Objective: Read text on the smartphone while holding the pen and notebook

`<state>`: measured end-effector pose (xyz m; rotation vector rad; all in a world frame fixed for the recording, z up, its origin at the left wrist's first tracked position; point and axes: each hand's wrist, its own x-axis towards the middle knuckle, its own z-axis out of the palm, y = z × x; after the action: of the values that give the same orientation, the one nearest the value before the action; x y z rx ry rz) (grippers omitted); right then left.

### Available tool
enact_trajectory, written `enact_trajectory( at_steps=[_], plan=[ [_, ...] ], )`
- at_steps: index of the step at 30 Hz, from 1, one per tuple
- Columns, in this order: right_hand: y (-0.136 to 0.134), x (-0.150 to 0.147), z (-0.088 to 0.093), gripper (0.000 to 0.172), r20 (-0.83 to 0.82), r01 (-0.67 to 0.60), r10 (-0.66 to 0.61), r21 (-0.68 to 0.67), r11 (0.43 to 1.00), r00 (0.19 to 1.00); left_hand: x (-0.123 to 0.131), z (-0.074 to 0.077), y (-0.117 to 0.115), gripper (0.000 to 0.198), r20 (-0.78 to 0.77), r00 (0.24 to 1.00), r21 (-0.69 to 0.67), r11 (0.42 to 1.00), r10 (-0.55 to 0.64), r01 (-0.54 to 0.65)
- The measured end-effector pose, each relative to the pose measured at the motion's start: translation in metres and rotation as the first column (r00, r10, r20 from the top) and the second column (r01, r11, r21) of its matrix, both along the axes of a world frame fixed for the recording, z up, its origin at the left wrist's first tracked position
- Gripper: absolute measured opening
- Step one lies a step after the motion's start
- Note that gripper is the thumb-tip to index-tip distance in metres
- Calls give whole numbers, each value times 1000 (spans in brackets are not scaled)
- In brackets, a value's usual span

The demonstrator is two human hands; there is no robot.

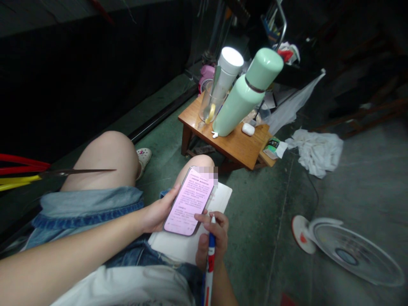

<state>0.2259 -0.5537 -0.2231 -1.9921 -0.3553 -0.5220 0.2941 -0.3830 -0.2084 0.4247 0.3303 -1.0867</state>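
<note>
My left hand (159, 212) is closed around the left edge of a phone (189, 202), whose lit screen shows lines of text. A pen (211, 259) with blue, red and white parts sits in my right hand (216, 238). One finger of that hand is at the lower right edge of the phone. Beneath the phone, a white notebook or paper (223, 199) lies on my lap. Red- and yellow-handled scissors (41, 172) reach in from the left edge, over my left leg.
Ahead stands a small wooden stool (236, 148) with a green bottle (242, 97), a white-lidded bottle (231, 61), a clear cup and a white earbud case (248, 129). A white fan (347, 255) is at the lower right. White cloth (318, 151) lies on the floor.
</note>
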Motion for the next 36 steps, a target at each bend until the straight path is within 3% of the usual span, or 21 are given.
enact_trajectory(
  at_steps=[5, 24, 36],
  plan=[
    [2, 4, 6, 16, 21, 32, -31, -51, 998, 999, -1, -4, -1, 80, 0, 1000, -47, 999, 16, -16],
    [3, 8, 10, 17, 37, 69, -64, -145, 987, 997, 1, 3, -1, 79, -2, 1000, -3, 1000, 11, -11],
    [4, 7, 8, 19, 40, 66, -62, -110, 992, 997, 0, 1, -1, 78, -5, 1000, -13, 1000, 18, -18]
  ],
)
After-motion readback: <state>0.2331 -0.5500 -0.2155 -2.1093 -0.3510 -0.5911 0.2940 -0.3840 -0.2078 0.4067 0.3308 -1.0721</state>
